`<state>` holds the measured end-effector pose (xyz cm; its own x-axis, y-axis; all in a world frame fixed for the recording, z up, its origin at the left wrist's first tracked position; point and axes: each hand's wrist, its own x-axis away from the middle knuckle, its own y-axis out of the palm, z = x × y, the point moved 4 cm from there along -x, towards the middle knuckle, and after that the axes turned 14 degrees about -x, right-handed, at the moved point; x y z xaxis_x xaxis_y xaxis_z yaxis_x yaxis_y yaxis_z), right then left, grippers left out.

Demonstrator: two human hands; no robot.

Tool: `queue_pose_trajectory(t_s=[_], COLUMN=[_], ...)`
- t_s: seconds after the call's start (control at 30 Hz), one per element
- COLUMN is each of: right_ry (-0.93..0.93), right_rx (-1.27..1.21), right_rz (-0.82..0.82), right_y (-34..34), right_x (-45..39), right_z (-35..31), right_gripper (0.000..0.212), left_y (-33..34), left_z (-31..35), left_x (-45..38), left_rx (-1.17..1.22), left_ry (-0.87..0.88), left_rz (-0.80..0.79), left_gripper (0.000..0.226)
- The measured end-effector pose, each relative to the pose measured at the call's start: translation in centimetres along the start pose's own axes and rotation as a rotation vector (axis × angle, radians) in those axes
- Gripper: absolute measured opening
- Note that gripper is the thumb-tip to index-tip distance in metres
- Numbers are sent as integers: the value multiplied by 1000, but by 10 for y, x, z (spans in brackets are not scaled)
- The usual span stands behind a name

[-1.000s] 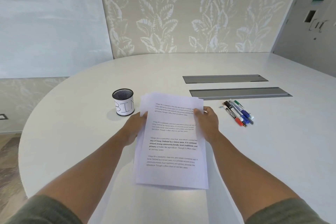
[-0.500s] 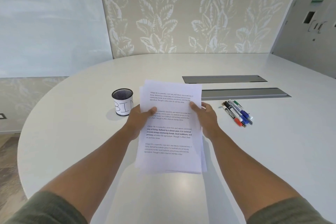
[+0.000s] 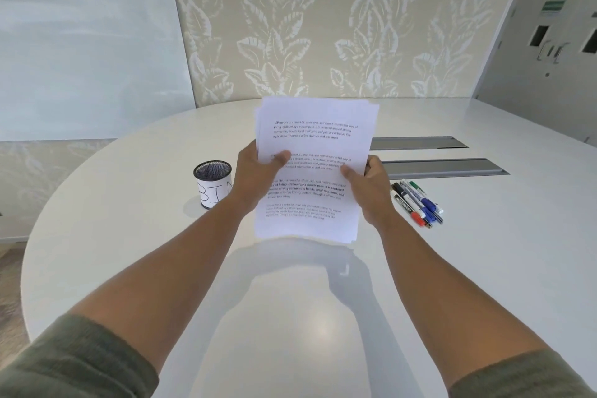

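Note:
A thin stack of white printed sheets (image 3: pixel 315 145) stands nearly upright above the white table (image 3: pixel 129 236), lifted clear of its surface. My left hand (image 3: pixel 255 178) grips the stack's left edge, thumb across the printed face. My right hand (image 3: pixel 368 184) grips the right edge the same way, thumb on the front. The fingers of both hands are hidden behind the paper. The sheets are slightly fanned at the top and at the lower right corner.
A black mesh cup (image 3: pixel 213 182) with a white label marked "BIN" stands left of my left hand. Several marker pens (image 3: pixel 416 200) lie in a bunch to the right. Two grey cable hatches (image 3: pixel 442 166) are set into the table behind them.
Both hands have raised the stack from lying flat on the table to nearly upright and higher in view. The cup and the pens have stayed put.

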<state>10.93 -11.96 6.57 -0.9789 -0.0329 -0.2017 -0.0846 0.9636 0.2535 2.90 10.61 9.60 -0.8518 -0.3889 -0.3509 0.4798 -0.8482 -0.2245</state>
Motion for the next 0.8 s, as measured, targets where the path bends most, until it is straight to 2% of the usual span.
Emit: queue_pose_trajectory(t_s=[0.17,0.37,0.5,0.67,0.8], right_ry=[-65,-46,-22,-52,-60], right_rx=[-3,110,176,200,204], right_rz=[-20,-24,-45,-23,-9], right_y=[0,-13,-16,-14,-16], right_x=[-1,12,21,21,20], right_z=[-15,2,16,8,3], right_gripper=[23,25,24,18,19], left_y=[5,9,17,16,16], left_z=[5,-11,-27,-25,-19], left_x=[-2,7,13,13,11], left_rx=[52,31,-9,13,37], left_ry=[28,-14,-69,-81,-71], left_rz=[-1,-53,-159,-92,-98], left_gripper=[28,36,29,23,23])
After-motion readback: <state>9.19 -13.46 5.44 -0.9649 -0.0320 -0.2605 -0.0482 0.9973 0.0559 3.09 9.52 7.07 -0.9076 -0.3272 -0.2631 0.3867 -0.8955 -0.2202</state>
